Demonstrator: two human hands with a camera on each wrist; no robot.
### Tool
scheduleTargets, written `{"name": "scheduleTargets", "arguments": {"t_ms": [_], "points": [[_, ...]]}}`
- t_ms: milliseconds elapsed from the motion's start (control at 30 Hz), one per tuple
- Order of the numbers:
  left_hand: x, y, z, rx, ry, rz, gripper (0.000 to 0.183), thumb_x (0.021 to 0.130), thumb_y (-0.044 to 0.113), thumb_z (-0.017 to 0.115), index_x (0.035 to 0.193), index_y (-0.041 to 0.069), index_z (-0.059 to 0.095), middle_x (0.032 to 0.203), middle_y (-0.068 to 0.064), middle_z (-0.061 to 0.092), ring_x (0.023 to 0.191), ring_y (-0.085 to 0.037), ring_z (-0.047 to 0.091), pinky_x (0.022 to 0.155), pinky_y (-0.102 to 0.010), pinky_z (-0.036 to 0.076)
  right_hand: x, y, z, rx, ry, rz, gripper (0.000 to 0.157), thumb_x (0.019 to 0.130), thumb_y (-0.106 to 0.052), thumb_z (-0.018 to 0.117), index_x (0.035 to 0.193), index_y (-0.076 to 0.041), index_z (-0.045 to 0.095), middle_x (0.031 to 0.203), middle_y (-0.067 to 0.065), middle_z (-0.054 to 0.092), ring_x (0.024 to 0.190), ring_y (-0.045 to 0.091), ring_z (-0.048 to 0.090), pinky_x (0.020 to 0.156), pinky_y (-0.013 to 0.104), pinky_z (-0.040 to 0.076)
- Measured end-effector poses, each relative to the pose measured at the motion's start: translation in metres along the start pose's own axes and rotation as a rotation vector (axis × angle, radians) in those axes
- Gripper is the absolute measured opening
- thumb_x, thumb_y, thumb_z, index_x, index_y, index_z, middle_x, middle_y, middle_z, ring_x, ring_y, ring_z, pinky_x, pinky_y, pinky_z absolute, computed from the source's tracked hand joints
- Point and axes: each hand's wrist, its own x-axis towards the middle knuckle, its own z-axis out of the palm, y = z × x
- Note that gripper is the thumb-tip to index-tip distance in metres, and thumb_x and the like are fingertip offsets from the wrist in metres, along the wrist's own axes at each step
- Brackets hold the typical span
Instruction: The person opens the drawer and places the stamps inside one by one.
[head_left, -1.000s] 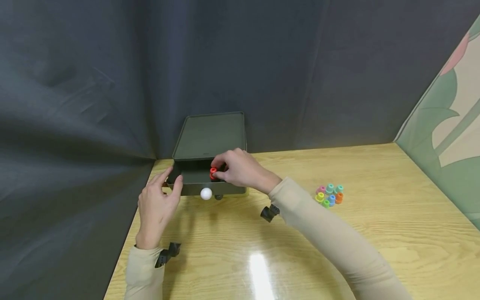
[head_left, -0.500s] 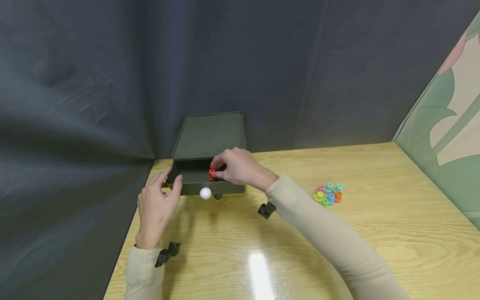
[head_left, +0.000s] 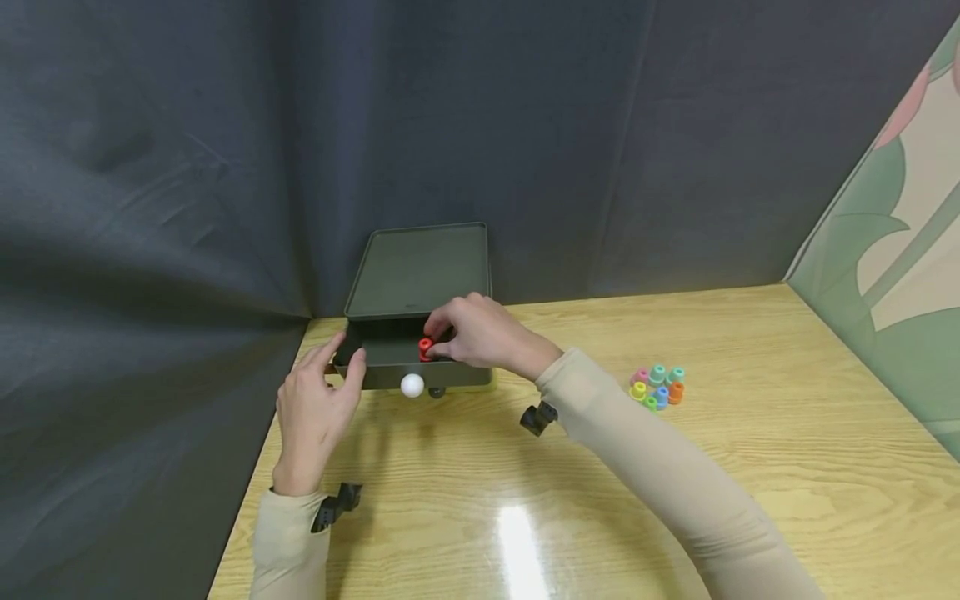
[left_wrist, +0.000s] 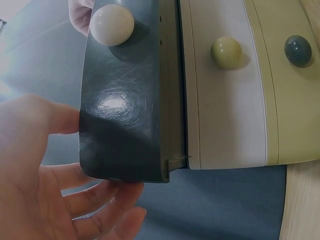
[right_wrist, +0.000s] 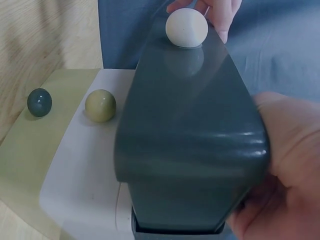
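Observation:
A dark green drawer (head_left: 382, 377) with a white ball knob (head_left: 412, 385) is pulled out of a small chest (head_left: 431, 271). My left hand (head_left: 315, 417) holds the drawer's left front corner, thumb at the upper rim and fingers round the side, as the left wrist view shows. Inside the drawer's right half, my right hand (head_left: 483, 333) pinches a small red peg (head_left: 425, 347) with a hollow round top, between thumb and fingers. The right wrist view shows that hand (right_wrist: 295, 165) behind the drawer wall, which hides the red peg.
Several similar pegs (head_left: 660, 387) in pink, teal, yellow, green, blue and orange stand clustered on the wooden table (head_left: 750, 500) to the right. Below the open drawer are white and yellow-green drawers (left_wrist: 225, 115) with knobs. A dark curtain (head_left: 525, 150) hangs behind the chest.
The right hand and the red peg have shifted only slightly within the drawer. The left hand stays at the drawer's corner.

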Motion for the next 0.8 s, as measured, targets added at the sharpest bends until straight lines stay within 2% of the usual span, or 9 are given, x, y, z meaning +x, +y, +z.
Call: {"name": "scheduleTargets", "arguments": {"t_ms": [233, 500, 700, 800], "points": [[0.0, -0.001, -0.001, 0.018, 0.008, 0.006, 0.053, 0.104, 0.042, 0.063, 0.147, 0.011, 0.066, 0.142, -0.018, 0.069, 0.091, -0.04, 0.072, 0.077, -0.055, 0.052, -0.004, 0.005, -0.002, 0.104, 0.027, -0.036, 0.026, 0.097, -0.022, 0.08, 0.118, -0.008, 0.08, 0.108, 0.004, 0.082, 0.089, 0.012, 0.079, 0.077, 0.022, 0.061], [0.0, 0.001, 0.0, 0.015, 0.002, 0.004, 0.053, 0.104, 0.043, 0.063, 0.147, 0.012, 0.066, 0.143, -0.017, 0.069, 0.093, -0.04, 0.073, 0.078, -0.056, 0.052, -0.01, 0.01, -0.008, 0.225, 0.06, -0.003, 0.031, 0.096, -0.025, 0.082, 0.122, -0.008, 0.079, 0.107, -0.001, 0.082, 0.091, 0.009, 0.077, 0.078, 0.024, 0.061], [0.0, 0.002, -0.001, 0.013, -0.011, -0.009, 0.054, 0.104, 0.044, 0.063, 0.148, 0.014, 0.065, 0.143, -0.017, 0.069, 0.1, -0.041, 0.071, 0.081, -0.057, 0.052, -0.018, 0.011, -0.014, 0.24, 0.109, -0.019, 0.032, 0.095, -0.025, 0.083, 0.122, -0.008, 0.079, 0.107, 0.0, 0.082, 0.091, 0.01, 0.077, 0.081, 0.028, 0.061], [-0.001, 0.002, -0.001, 0.012, -0.014, -0.011, 0.053, 0.104, 0.044, 0.063, 0.148, 0.014, 0.065, 0.142, -0.016, 0.069, 0.098, -0.04, 0.072, 0.08, -0.056, 0.052, -0.021, 0.013, -0.016, 0.235, 0.153, -0.032, 0.031, 0.095, -0.024, 0.083, 0.121, -0.007, 0.08, 0.106, 0.001, 0.082, 0.09, 0.011, 0.077, 0.08, 0.029, 0.061]]}}
